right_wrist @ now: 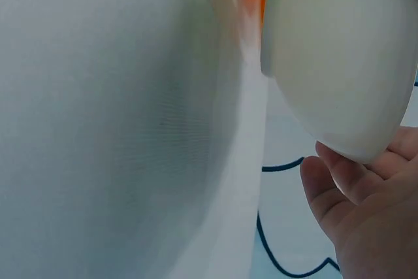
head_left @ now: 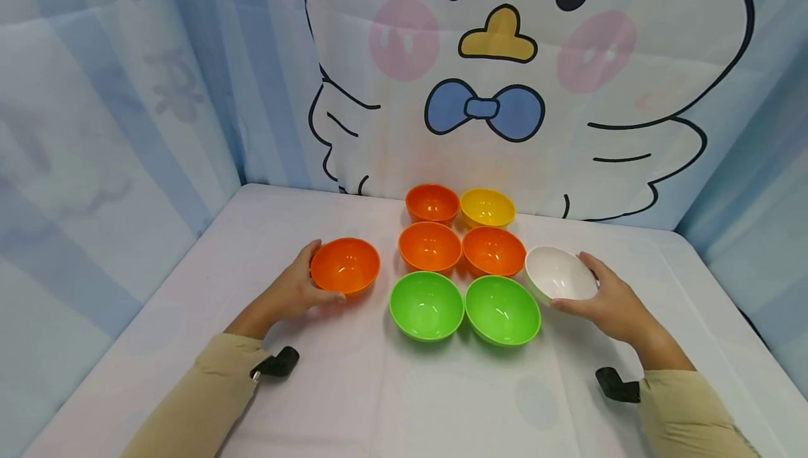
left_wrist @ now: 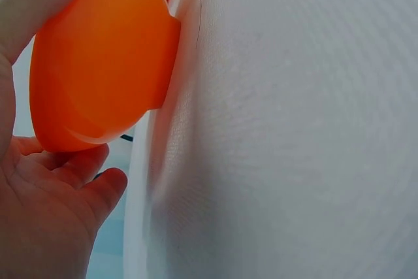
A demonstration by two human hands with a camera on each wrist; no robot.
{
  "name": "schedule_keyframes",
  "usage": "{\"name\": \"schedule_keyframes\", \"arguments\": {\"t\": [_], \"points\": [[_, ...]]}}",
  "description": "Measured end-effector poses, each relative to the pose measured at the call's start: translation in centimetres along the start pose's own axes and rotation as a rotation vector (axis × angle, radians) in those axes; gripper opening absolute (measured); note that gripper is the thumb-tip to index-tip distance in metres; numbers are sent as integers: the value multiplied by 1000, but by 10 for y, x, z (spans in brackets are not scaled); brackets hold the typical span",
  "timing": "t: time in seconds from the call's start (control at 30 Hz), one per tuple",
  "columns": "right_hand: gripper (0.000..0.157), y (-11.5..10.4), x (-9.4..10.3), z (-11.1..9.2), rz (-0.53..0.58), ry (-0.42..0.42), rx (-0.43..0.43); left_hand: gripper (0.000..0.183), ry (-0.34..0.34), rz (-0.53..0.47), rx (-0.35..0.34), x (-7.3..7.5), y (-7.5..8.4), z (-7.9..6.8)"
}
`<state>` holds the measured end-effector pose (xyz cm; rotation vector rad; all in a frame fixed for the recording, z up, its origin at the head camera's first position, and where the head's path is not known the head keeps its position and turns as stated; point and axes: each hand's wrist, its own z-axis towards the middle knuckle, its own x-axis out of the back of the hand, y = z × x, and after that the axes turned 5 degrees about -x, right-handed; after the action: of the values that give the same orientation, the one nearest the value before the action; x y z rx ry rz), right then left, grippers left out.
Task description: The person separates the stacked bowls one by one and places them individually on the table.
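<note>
On the left side of the table, my left hand [head_left: 295, 291] grips an orange bowl [head_left: 346, 266], thumb on the near side and fingers around the far side. The left wrist view shows this bowl's outer wall [left_wrist: 104, 57], its foot close over the cloth. Over on the right, my right hand [head_left: 615, 304] holds a white bowl [head_left: 558, 274] by its right side, thumb in front and fingers behind. This bowl is tilted a little, and its left rim overlaps an orange bowl [head_left: 494, 251] in the head view. In the right wrist view, fingers [right_wrist: 339, 181] support its wall.
Between the hands, bowls stand in pairs: green bowls [head_left: 426, 306] [head_left: 503, 311] in front, orange ones in the middle including the left one [head_left: 430, 246], and an orange bowl [head_left: 432, 203] beside a yellow bowl [head_left: 487, 207] behind. A cartoon-printed curtain [head_left: 391, 142] borders the white-clothed table [head_left: 467, 402].
</note>
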<state>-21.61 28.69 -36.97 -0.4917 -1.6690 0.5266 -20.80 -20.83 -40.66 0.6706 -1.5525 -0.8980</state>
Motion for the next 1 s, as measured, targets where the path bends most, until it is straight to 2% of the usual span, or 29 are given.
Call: {"name": "schedule_keyframes", "arguments": {"t": [0.23,0.5,0.8,1.0], "points": [[118,6,-8,-1,4,-12,-27,113,-3,9,-12,1,-1,-1],[119,10,-11,-1,-16,-14,-27,117,-5,-18,11,0,0,0],[119,9,-9,-1,-30,-26,-40,117,0,-48,11,-1,1,0],[120,11,-9,0,-24,-46,-34,118,-1,-32,15,0,2,-1]]}}
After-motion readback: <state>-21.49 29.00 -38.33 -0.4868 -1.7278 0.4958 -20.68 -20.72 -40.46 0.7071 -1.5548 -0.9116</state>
